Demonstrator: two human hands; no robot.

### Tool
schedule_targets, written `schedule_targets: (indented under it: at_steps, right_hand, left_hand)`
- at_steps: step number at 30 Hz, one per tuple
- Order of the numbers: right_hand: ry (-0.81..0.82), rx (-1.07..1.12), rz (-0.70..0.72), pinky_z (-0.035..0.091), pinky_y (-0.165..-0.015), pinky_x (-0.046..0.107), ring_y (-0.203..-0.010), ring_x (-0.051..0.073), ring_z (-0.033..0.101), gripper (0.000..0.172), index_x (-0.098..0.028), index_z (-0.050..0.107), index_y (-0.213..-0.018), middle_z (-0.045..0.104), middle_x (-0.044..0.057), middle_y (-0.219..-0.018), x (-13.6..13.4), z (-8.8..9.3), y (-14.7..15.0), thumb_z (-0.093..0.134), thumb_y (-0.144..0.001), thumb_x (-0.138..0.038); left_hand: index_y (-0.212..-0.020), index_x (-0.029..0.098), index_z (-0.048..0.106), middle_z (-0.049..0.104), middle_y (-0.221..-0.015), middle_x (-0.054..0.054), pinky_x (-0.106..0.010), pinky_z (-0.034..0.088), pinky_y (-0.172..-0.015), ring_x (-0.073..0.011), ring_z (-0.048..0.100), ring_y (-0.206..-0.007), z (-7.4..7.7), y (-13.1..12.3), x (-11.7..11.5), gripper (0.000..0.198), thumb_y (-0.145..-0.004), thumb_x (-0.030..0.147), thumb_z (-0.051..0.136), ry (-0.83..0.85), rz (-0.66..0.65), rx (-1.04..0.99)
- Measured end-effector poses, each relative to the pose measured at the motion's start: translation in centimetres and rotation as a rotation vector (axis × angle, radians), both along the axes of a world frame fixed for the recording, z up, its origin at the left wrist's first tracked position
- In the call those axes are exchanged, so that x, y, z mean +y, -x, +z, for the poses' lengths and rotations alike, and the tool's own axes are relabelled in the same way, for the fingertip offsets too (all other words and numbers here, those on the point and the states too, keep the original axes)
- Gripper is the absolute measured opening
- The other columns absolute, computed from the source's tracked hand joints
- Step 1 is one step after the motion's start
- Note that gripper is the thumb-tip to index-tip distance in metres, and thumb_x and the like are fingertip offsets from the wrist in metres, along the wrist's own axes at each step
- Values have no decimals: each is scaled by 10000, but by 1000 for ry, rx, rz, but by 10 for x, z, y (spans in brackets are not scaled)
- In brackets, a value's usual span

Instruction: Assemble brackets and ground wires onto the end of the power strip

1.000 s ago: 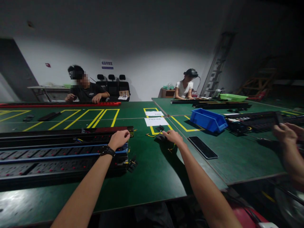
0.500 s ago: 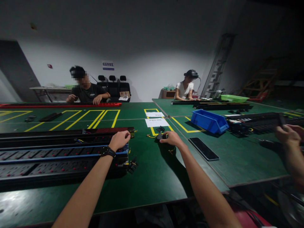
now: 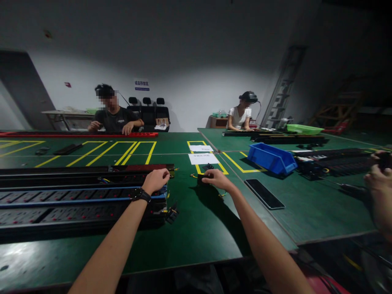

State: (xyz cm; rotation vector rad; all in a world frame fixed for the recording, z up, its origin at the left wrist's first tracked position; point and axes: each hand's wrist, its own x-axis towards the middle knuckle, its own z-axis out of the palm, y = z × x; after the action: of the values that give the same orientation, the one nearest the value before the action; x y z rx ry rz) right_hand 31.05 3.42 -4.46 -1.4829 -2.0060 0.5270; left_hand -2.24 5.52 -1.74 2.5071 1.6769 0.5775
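Right hand (image 3: 218,179) clamps its fingers on a small black rectangular block (image 3: 200,179), inward from the near edge of the green surface (image 3: 190,237), long axis roughly parallel. Left hand (image 3: 155,181) curls, grip unclear.

**Inside an Assembly Workshop**

Long green workbenches (image 3: 190,237), ruled into bays by yellow lines (image 3: 151,153), point to a factory-style assembly workshop. Module-lined rails (image 3: 79,196) lie side by side on the near bench, with loose wires (image 3: 105,180) among them, while a blue parts bin (image 3: 269,158) stands to the right. Across the benches, a co-worker in a dark shirt (image 3: 114,119) and another in white (image 3: 239,117) are at work in headgear (image 3: 248,96). The wall sign (image 3: 141,83) behind reads "成品存放区," finished goods storage area; a ladder-like metal frame (image 3: 281,94) slants at right.
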Motion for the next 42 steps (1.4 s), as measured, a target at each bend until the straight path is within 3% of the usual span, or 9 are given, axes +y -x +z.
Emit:
schedule_targets:
  at_steps: [7,15,25,30,35,42]
  right_hand:
    - [-158,138,46,433,-666,264,-723,170,611,215,-159,747,-882,714,37,-798,6,-21,70,658,-841,-350]
    - [-41,445,60,471,-617,266,-645,183,647,289,-153,768,-930,717,37,-684,27,-40,150,588,-885,-374]
    - [-172,427,-117,479,-690,289,-736,213,647,357,-166,780,-858,748,48,-797,18,-43,149,540,-893,-429]
    - [-183,465,-67,483,-708,300,-762,220,650,355,-175,770,-877,750,52,-825,16,-40,154,551,-890,-455]
    - [-136,599,-128,490,-695,303,-753,218,644,377,-160,762,-864,735,59,-805,18,-45,159,566,-874,-482]
    - [-84,648,-79,528,-700,314,-775,220,661,339,-171,763,-995,744,64,-843,20,-52,163,619,-851,-442]
  left_hand:
    - [-966,255,718,766,-992,-50,-278,480,-759,-215,696,-886,1,-1,-3,279,-935,394,478,-10,-12,-2]
    - [-974,280,728,772,-994,-42,-272,484,-791,-215,699,-932,1,-2,-4,253,-927,385,502,0,25,15]
    - [-965,279,728,772,-972,-38,-269,487,-770,-212,703,-907,-1,-4,-3,239,-911,369,513,-11,38,24]
    - [-979,280,727,770,-999,-43,-273,492,-774,-220,703,-933,-2,-3,-2,249,-916,381,508,-19,35,29]
    - [-967,272,723,766,-986,-52,-277,490,-767,-226,704,-932,-3,-3,-2,257,-928,380,493,-39,37,43]
    - [-974,278,714,767,-996,-43,-280,491,-783,-225,701,-943,-1,-3,-3,239,-927,378,501,-41,17,64]
